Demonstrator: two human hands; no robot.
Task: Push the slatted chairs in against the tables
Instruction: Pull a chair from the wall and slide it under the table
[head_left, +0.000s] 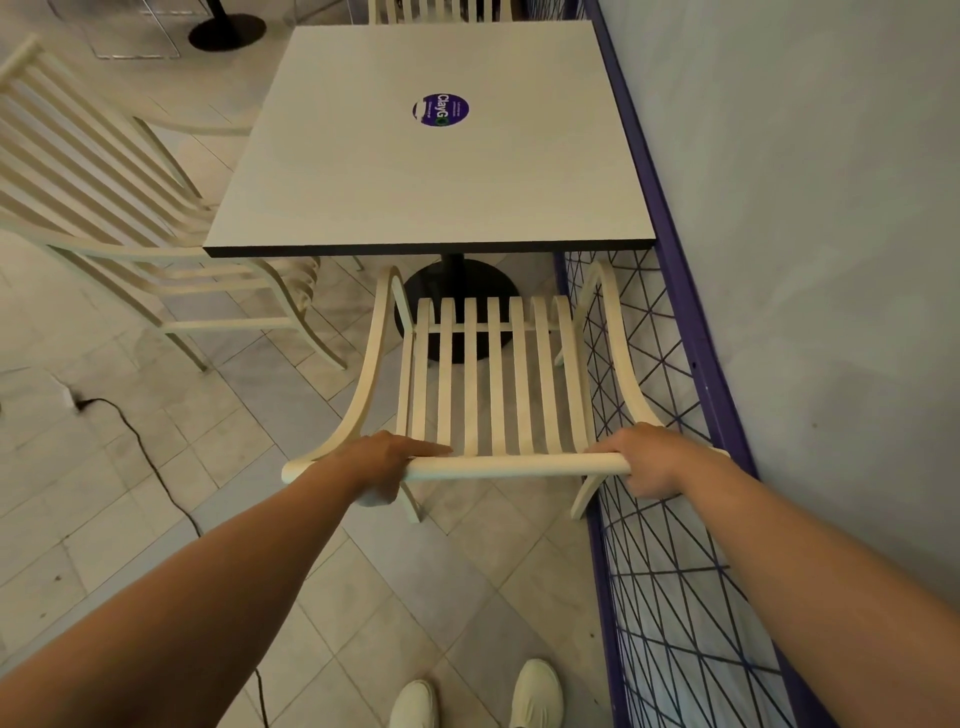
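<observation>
A cream slatted chair (493, 374) stands in front of me, facing a square white table (431, 156). Its seat front sits just short of the table's near edge, by the black pedestal base (457, 291). My left hand (387, 462) grips the left part of the chair's top back rail (514, 464). Over the rail's right end my right hand (647, 460) is closed. A second slatted chair (114, 208) stands at the table's left side, angled away. Another chair's back (441, 9) shows beyond the table's far edge.
A purple-framed wire mesh fence (670, 415) runs along the right, close beside the chair, with a grey wall behind it. A black cable (150, 457) trails across the tiled floor on the left. My white shoes (535, 693) are at the bottom. Another pedestal base (226, 31) is far left.
</observation>
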